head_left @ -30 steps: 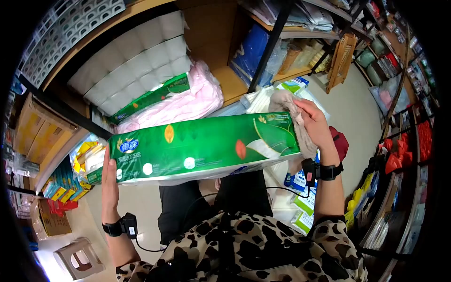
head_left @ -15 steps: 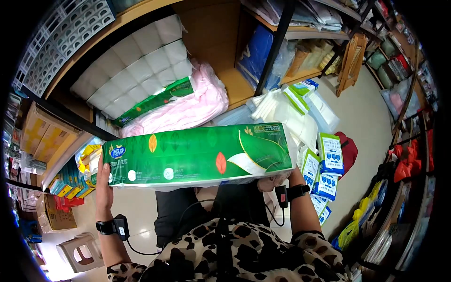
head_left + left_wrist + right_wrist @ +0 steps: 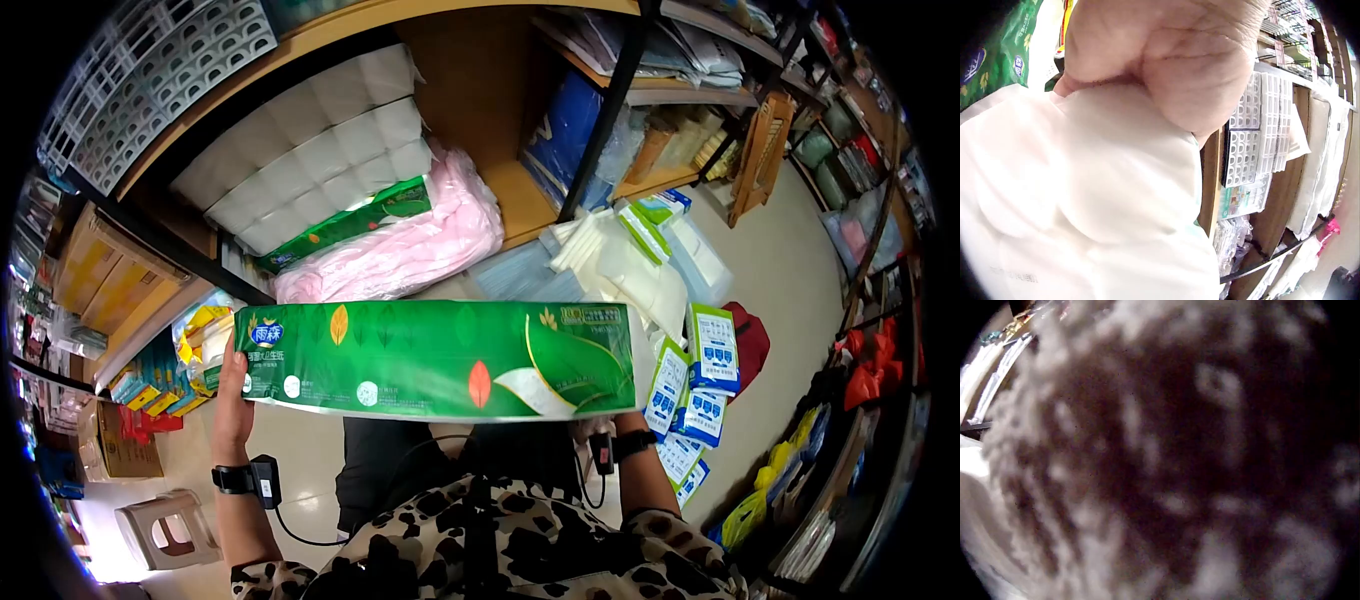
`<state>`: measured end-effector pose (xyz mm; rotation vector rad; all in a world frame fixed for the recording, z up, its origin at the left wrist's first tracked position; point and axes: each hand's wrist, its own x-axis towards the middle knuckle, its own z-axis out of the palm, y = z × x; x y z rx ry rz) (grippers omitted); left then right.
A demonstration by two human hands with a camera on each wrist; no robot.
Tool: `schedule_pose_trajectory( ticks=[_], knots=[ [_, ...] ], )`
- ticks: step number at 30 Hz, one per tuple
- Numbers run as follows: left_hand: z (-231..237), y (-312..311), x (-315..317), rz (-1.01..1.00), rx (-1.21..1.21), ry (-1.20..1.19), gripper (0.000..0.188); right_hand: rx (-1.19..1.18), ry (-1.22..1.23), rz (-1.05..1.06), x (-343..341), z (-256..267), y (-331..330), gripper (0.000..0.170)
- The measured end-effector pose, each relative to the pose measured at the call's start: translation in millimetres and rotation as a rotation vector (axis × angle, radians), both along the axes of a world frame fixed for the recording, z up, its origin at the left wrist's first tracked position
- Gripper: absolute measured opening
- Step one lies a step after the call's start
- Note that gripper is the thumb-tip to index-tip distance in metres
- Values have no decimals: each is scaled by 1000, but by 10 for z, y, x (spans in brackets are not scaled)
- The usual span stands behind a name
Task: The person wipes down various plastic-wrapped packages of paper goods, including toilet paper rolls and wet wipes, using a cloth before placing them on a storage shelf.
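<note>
A long green paper pack (image 3: 430, 350) lies across the front of the body in the head view, its printed side up. My left hand (image 3: 233, 405) grips its left end, thumb along the edge. Seen from the left wrist, the palm (image 3: 1166, 56) presses on the white side of the pack (image 3: 1110, 175). The right forearm (image 3: 648, 475) reaches to the pack's lower right corner, where the pack hides most of the hand and its fingers. A blurred grey-brown fluffy cloth (image 3: 1085, 519) fills the right wrist view.
On the shelf (image 3: 525, 205) lie a pink wrapped bundle (image 3: 400, 240), white rolls (image 3: 310, 150) and another green pack (image 3: 345, 225). Blue-and-white packets (image 3: 715, 350) and a dark red item (image 3: 750, 350) are at the right. A stool (image 3: 170, 530) stands lower left.
My right hand and the cloth have gone from the pack's right end to beneath its lower right corner. The pack sits lower in the head view, and packets behind it have come into sight.
</note>
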<state>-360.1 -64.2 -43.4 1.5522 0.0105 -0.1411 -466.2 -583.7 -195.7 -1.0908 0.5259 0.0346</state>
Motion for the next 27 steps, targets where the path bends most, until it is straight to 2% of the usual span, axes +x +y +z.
schedule_pose_trajectory(
  ticks=[6,9,11,14,17,20,23,24,27],
  knots=[
    [-172,127,-34,47,-99,-9,61,86,60,-88,-802,84,-64,61],
    [-365,386,-13,22,-254,193,57,98,74,-122,-1065,125,-85,61],
    [-393,440,-66,-26,-258,215,56,105,74,-118,-1071,148,-86,61],
    [-407,583,-215,-22,-246,239,59,117,68,-65,-807,136,-104,60],
    [-314,479,-306,-90,-194,174,58,120,38,25,-219,68,-83,60],
    [-405,524,-362,85,-442,242,60,137,5,117,397,1,28,60],
    [-568,636,-493,71,-308,321,63,150,-15,188,871,20,181,60],
    [-572,639,-521,106,-329,360,62,156,-16,207,968,31,232,60],
    [-501,607,-661,173,-186,307,62,172,1,263,1020,69,263,60]
  ],
)
